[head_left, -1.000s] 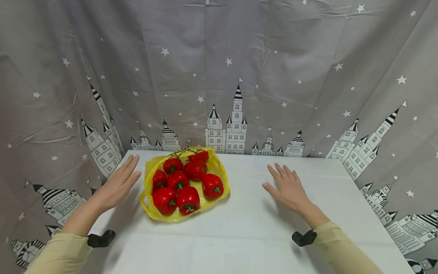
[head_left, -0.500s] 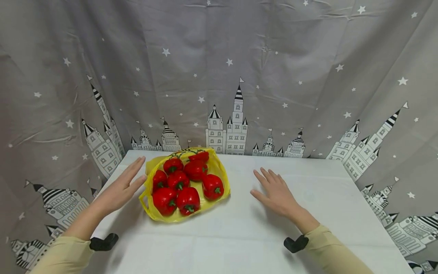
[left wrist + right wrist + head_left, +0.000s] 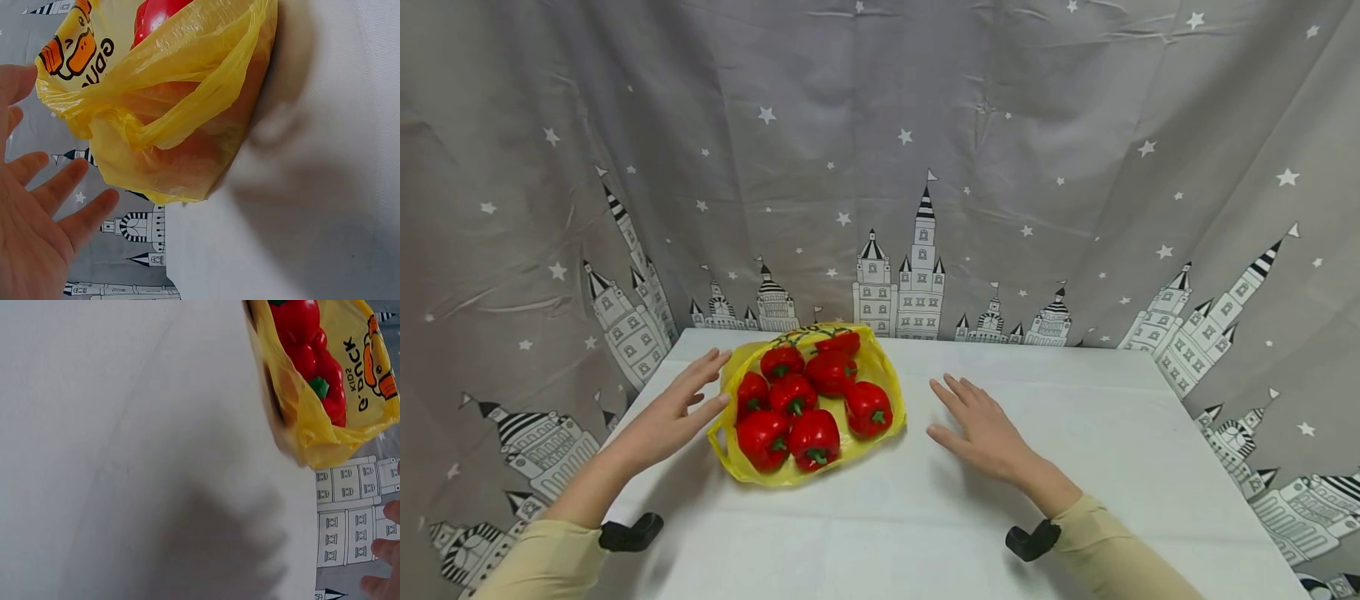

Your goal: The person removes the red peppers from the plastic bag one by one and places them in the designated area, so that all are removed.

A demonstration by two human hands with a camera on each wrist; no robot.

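Two hands beside a yellow bag (image 3: 880, 375) of red peppers (image 3: 812, 400)

Left hand (image 3: 673, 412) flat-fingered at the bag's edge; right hand (image 3: 981, 429) spread, empty, near it.

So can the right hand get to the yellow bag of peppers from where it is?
Probably yes: the right hand is open, beside the bag, with only bare tablecloth between them.

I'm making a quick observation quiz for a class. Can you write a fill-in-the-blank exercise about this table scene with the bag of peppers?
1. The shiny red bell peppers lie in a thin plastic bag coloured ____.
2. The hand closest to the bag is the ____ hand.
3. The right hand hovers with its fingers ____.
4. The bag rests on a ____ tablecloth.

Missing words: yellow; left; straight; white
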